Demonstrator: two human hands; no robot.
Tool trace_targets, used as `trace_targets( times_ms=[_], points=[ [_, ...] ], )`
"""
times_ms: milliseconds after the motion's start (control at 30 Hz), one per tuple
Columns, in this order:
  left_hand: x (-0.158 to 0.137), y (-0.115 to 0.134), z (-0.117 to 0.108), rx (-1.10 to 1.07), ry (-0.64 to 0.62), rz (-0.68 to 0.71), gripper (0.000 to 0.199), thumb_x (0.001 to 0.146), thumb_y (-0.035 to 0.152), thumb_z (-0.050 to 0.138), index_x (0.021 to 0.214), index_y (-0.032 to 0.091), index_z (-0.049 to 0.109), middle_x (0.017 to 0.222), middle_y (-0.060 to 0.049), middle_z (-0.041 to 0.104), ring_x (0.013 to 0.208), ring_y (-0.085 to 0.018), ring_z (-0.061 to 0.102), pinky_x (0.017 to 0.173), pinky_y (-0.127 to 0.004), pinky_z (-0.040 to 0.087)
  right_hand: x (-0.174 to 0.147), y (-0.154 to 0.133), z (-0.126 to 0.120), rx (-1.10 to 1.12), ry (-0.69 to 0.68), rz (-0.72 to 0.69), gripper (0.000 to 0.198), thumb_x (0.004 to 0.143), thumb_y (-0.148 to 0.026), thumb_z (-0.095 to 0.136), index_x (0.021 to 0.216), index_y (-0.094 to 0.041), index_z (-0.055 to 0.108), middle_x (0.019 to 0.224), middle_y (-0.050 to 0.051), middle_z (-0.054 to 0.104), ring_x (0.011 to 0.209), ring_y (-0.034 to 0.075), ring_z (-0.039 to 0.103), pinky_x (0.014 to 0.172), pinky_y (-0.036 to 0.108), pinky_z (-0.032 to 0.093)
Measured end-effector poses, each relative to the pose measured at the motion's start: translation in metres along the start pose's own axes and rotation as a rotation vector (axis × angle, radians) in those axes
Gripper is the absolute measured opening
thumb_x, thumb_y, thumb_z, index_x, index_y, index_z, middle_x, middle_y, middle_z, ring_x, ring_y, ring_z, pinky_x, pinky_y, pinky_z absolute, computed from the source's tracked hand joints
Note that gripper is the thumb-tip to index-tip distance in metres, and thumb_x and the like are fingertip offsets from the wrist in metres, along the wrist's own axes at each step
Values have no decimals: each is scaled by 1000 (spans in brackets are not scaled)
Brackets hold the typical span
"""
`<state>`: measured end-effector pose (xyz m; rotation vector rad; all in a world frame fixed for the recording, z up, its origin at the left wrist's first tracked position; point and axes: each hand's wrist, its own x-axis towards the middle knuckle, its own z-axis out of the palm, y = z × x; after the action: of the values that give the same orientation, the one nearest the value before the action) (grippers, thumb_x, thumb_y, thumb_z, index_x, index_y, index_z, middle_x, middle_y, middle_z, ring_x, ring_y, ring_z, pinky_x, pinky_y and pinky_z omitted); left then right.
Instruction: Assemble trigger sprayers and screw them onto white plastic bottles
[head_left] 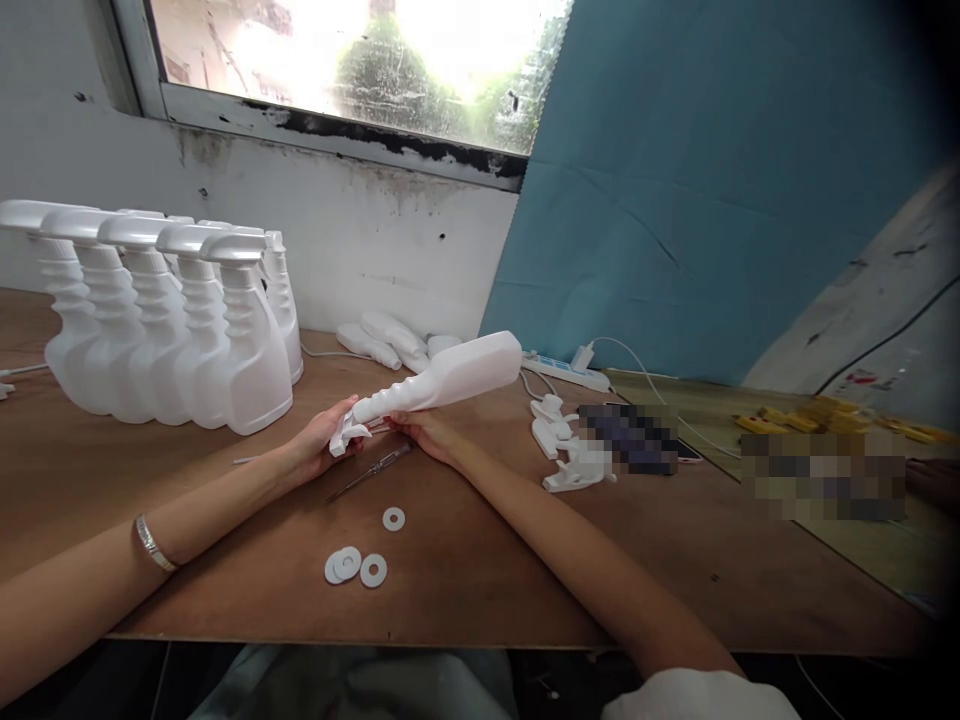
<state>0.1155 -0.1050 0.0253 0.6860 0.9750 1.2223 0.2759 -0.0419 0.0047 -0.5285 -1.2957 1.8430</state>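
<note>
A white spray bottle (476, 370) is held tilted above the table, its base up to the right and its trigger head (346, 432) down to the left. My left hand (324, 437) is closed around the trigger head end. Below the bottle's ribbed neck, my right hand (426, 434) grips it with bent fingers, partly hidden by the bottle. On the table beneath lies a thin clear-handled screwdriver (386, 462). Closer to me are several flat white ring washers (373, 571), some overlapping, with one washer (394, 519) apart from the others.
Several upright white spray bottles (255, 360) stand in rows at left. Loose bottles (390, 335) lie at the back. To the right are white trigger heads (574, 460), a power strip (566, 370), a blurred phone-like item (637, 440) and yellow items (817, 415).
</note>
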Motion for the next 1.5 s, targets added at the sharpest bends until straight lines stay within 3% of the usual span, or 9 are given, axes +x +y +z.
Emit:
trace_targets(
  times_ms=[167,367,467,600,733,1033,1133,1267,1500],
  points=[
    [-4,-1,1,-58,-27,32,16,85,25,48,92,14,57,65,-3,61,48,-12,57,42,-22,49,0,-1,-1,19,11,1,31,53,-16,77,82,-18,65,80,-1,67,73,13,58,72,26,44],
    [-7,-3,1,-71,-213,88,28,76,13,58,104,9,57,95,-13,64,84,-22,63,74,-34,54,1,-1,0,35,48,-5,34,52,-20,78,84,-17,65,77,0,67,72,12,59,73,26,45],
    [-8,-3,2,-57,-182,91,29,73,9,60,102,9,59,92,-11,65,81,-20,63,73,-32,55,1,-1,0,25,44,4,32,51,-19,78,80,-16,65,76,0,67,72,13,60,73,27,45],
    [-11,-2,6,-80,-102,42,17,80,20,53,91,10,62,80,-10,67,70,-18,64,60,-27,55,0,0,0,6,1,-16,29,54,-20,77,81,-17,65,83,2,68,78,15,60,76,28,45],
    [-11,0,9,-94,-82,17,18,83,22,49,87,10,62,73,-10,67,64,-17,63,55,-26,54,0,0,0,1,-1,-23,28,56,-20,77,81,-19,65,82,0,68,76,13,60,74,26,45],
    [-15,0,9,-89,-152,35,21,74,5,54,93,8,63,77,-9,67,66,-17,64,61,-26,55,0,-1,0,-2,19,-13,31,54,-22,77,82,-17,65,81,1,68,74,14,60,74,27,45],
    [-15,-1,9,-107,-153,38,17,79,14,51,89,8,63,76,-10,67,67,-17,64,59,-26,55,0,-1,1,5,9,-21,30,55,-22,77,83,-17,65,82,2,68,76,14,60,74,27,45],
    [-11,-2,10,-113,-66,14,22,85,23,46,85,8,62,70,-10,66,61,-17,62,55,-26,54,0,0,1,7,26,-18,31,53,-22,78,82,-17,66,79,1,68,71,13,59,70,26,44],
    [-10,-4,6,-90,-142,103,13,78,11,53,88,7,61,69,-8,63,64,-16,61,62,-30,55,1,0,0,-21,0,-15,30,55,-23,77,82,-15,66,82,2,68,75,14,61,74,28,45]
  ],
)
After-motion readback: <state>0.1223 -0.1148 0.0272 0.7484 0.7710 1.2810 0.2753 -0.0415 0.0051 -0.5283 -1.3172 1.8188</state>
